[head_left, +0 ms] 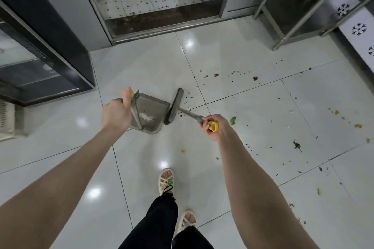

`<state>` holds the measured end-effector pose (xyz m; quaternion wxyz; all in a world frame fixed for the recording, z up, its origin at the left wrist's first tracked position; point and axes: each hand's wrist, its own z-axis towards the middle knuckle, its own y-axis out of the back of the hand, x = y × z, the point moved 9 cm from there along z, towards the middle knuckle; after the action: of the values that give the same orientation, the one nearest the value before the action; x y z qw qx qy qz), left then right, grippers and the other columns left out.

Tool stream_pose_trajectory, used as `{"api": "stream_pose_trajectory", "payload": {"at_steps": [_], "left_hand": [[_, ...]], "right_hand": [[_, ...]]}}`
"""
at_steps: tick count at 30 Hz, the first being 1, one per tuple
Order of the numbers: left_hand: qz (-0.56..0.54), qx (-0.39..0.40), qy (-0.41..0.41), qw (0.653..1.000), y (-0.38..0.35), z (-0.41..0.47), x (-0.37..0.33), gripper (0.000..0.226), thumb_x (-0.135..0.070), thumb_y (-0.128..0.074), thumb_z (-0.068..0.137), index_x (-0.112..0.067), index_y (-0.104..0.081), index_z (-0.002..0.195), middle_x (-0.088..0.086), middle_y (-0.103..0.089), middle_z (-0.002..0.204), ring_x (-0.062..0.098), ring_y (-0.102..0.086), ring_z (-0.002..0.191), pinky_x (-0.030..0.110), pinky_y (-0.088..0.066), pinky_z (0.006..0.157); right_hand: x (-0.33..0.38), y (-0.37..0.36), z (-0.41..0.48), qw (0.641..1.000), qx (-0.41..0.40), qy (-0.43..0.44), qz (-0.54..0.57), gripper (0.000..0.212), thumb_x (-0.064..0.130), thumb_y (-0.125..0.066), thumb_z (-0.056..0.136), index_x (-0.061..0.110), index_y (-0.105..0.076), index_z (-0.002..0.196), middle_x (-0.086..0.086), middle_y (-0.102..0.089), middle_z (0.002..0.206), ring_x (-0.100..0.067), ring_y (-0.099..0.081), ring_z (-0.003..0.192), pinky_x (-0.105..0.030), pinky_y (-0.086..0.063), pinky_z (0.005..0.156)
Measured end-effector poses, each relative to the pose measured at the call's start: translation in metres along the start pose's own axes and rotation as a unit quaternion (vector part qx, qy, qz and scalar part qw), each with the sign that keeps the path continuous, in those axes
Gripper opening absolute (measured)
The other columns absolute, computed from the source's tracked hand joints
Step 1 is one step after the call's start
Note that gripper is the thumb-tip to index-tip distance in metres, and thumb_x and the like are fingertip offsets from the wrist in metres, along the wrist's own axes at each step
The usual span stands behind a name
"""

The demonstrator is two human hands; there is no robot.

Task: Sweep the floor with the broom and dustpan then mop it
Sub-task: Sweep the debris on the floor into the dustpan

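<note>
The left hand is closed round the upright grey handle of the dustpan, thumb pointing up along the shaft beside its yellow tip. The pan sits on the floor just below and ahead of that hand, its open mouth turned toward the right hand. A small clump of white fluff lies inside it, close to the base of the handle.

The right hand grips the top end of the broom, fingers curled round the grey shaft just under its yellow cap. From this hand the shaft slants down and away toward the left hand, ending in the dark brush head, which stands at the dustpan's open edge, touching or just beside it.

Beyond and outward of the right hand, the pale tiles carry scattered debris: dark flecks, a green scrap right by the knuckles, and yellow bits farther out. Below both hands are two feet in pale sandals and black trousers. Ahead of the hands lies a grimy door threshold; outward of the left hand stands a dark glass-fronted cabinet.
</note>
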<state>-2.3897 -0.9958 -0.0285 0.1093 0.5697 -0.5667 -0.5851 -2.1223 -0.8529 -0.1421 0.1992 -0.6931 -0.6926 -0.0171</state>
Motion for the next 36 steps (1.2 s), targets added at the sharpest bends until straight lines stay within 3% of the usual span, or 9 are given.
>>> {"api": "stream_pose_trajectory", "payload": {"at_steps": [5, 10, 16, 21, 26, 36], "left_hand": [[-0.018, 0.040, -0.008, 0.999, -0.026, 0.018, -0.031, 0.082, -0.059, -0.017, 0.097, 0.008, -0.060, 0.080, 0.020, -0.059, 0.081, 0.031, -0.046, 0.078, 0.033, -0.032, 0.070], [-0.007, 0.088, -0.037, 0.995, -0.059, 0.015, -0.068, 0.070, -0.057, -0.017, 0.098, -0.005, -0.049, 0.063, 0.011, -0.048, 0.066, 0.032, -0.047, 0.079, 0.034, -0.033, 0.069], [0.005, 0.122, -0.072, 0.990, -0.098, 0.002, -0.100, 0.073, -0.061, -0.014, 0.095, -0.005, -0.057, 0.076, 0.015, -0.056, 0.081, 0.032, -0.047, 0.080, 0.034, -0.035, 0.071], [-0.010, 0.133, -0.088, 0.987, -0.118, -0.002, -0.117, 0.070, -0.062, -0.013, 0.094, -0.009, -0.057, 0.076, 0.016, -0.060, 0.088, 0.033, -0.051, 0.081, 0.035, -0.040, 0.073], [0.004, 0.137, -0.120, 0.983, -0.124, -0.002, -0.132, 0.065, -0.056, -0.014, 0.098, -0.007, -0.055, 0.084, 0.014, -0.058, 0.087, 0.036, -0.054, 0.085, 0.035, -0.038, 0.072], [-0.013, 0.099, -0.087, 0.991, -0.088, 0.028, -0.142, 0.078, -0.059, -0.017, 0.097, 0.004, -0.061, 0.083, 0.019, -0.059, 0.085, 0.033, -0.049, 0.080, 0.034, -0.035, 0.070]], "right_hand": [[0.026, 0.036, -0.008, 0.998, -0.060, -0.011, 0.019, 0.016, -0.004, -0.045, 0.091, -0.002, -0.055, 0.080, -0.018, -0.051, 0.078, -0.008, -0.045, 0.027, -0.012, -0.038, 0.030], [0.031, 0.084, -0.038, 0.992, -0.115, -0.021, 0.056, 0.014, -0.004, -0.048, 0.091, -0.002, -0.055, 0.079, -0.019, -0.053, 0.077, -0.009, -0.045, 0.027, -0.011, -0.038, 0.032], [0.024, 0.158, -0.065, 0.982, -0.161, -0.049, 0.084, 0.009, 0.000, -0.050, 0.092, -0.001, -0.056, 0.085, -0.017, -0.055, 0.077, -0.011, -0.048, 0.028, -0.013, -0.039, 0.029], [0.028, 0.183, -0.078, 0.978, -0.184, -0.056, 0.080, 0.007, 0.001, -0.048, 0.093, -0.002, -0.054, 0.090, -0.014, -0.054, 0.072, -0.010, -0.046, 0.026, -0.013, -0.037, 0.027], [0.054, 0.175, -0.079, 0.986, -0.149, -0.009, 0.077, 0.005, -0.001, -0.046, 0.092, 0.000, -0.050, 0.091, -0.015, -0.051, 0.073, -0.008, -0.047, 0.030, -0.015, -0.040, 0.029], [0.081, 0.108, -0.055, 0.992, -0.047, 0.032, 0.115, 0.012, -0.002, -0.041, 0.094, -0.001, -0.051, 0.087, -0.014, -0.050, 0.077, -0.007, -0.048, 0.031, -0.009, -0.040, 0.034]]}}
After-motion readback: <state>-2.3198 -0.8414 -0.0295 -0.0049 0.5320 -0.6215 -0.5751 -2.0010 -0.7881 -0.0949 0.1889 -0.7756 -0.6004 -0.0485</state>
